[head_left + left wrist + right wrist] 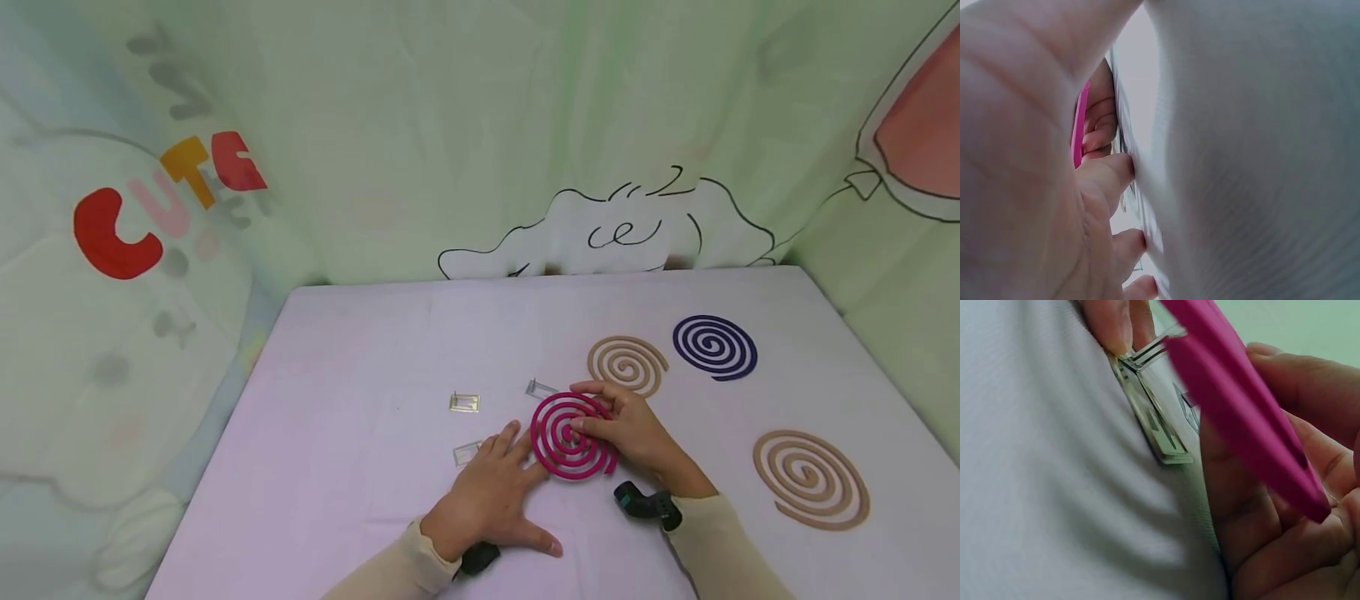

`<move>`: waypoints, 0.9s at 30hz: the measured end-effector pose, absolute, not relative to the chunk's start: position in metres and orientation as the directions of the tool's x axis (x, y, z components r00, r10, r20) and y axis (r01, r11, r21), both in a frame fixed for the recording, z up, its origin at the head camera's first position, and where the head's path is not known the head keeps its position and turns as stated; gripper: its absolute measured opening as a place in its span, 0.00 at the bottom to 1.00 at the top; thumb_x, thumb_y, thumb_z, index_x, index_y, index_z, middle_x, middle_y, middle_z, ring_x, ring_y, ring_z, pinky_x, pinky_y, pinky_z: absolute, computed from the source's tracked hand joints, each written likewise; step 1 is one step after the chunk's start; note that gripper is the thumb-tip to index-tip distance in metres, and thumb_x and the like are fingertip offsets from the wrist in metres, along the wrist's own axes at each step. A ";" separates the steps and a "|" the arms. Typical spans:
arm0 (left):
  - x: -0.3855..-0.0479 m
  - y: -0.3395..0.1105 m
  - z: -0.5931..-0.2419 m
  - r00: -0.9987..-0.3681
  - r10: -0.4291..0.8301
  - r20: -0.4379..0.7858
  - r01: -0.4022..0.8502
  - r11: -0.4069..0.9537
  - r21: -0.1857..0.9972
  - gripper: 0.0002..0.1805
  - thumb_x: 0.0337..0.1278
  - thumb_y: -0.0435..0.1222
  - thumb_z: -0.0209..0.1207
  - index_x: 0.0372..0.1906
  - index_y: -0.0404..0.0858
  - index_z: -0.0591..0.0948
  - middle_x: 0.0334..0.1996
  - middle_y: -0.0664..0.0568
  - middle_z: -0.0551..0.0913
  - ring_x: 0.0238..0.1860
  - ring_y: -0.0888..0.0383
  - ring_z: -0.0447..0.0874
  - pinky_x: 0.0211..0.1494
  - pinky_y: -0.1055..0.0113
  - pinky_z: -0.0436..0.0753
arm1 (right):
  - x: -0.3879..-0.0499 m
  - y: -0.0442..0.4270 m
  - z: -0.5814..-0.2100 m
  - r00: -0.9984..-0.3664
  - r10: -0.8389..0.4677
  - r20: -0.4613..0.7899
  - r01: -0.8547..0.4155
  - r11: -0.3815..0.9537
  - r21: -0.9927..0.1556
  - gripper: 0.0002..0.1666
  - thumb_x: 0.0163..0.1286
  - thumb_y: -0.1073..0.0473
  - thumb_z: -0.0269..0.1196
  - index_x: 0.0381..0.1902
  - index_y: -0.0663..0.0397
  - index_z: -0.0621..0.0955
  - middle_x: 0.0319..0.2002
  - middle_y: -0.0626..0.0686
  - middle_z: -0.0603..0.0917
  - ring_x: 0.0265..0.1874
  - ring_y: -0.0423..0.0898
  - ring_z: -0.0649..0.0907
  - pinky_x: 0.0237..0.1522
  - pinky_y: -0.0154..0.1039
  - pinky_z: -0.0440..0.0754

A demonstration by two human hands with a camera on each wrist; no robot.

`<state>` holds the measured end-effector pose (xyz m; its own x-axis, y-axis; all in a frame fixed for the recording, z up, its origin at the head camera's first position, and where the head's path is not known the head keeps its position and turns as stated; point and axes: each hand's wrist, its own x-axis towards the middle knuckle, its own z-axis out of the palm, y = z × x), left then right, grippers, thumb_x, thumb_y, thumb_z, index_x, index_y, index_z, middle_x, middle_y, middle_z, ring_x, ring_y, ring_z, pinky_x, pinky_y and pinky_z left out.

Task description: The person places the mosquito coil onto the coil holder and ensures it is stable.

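Note:
My right hand [637,437] pinches a magenta mosquito coil [567,432] between thumb and fingers, raised and tilted above the white table. My left hand [487,500] lies beside it with fingers spread, its fingertips down on the tabletop. Beneath the coil, in the right wrist view, a metal coil stand [1157,422] has its prong bent up, and a left fingertip presses its base edge. Whether the coil touches the prong, I cannot tell. The left wrist view shows the coil's pink edge [1080,125] beyond my palm.
Near the left fingers lie a gold stand [465,403] and a silver stand [465,454]; another silver stand [537,389] sits behind the coil. Tan coils [626,364] [808,475] and a dark blue coil [712,343] lie to the right. A printed curtain [420,150] hangs behind the table.

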<state>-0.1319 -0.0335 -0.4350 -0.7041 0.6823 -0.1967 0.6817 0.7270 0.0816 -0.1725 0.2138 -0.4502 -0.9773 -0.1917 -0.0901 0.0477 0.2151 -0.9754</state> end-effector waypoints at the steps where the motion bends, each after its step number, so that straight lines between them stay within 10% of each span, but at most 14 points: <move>1: -0.132 -0.033 -0.435 -0.704 0.682 -0.198 0.682 0.727 0.082 0.63 0.40 0.82 0.59 0.83 0.63 0.57 0.83 0.50 0.56 0.83 0.43 0.49 0.80 0.50 0.63 | -0.173 0.214 -0.450 -0.976 -0.197 -0.091 0.047 0.216 -0.975 0.35 0.69 0.62 0.72 0.70 0.64 0.74 0.59 0.68 0.84 0.46 0.48 0.90 0.46 0.35 0.88; 27: -0.138 -0.035 -0.439 -0.691 0.700 -0.178 0.701 0.710 0.069 0.61 0.42 0.83 0.57 0.83 0.63 0.59 0.83 0.49 0.56 0.82 0.43 0.53 0.78 0.49 0.66 | -0.175 0.217 -0.444 -0.943 -0.269 -0.193 0.118 0.272 -0.955 0.37 0.68 0.58 0.74 0.71 0.61 0.73 0.53 0.63 0.88 0.45 0.50 0.90 0.46 0.39 0.89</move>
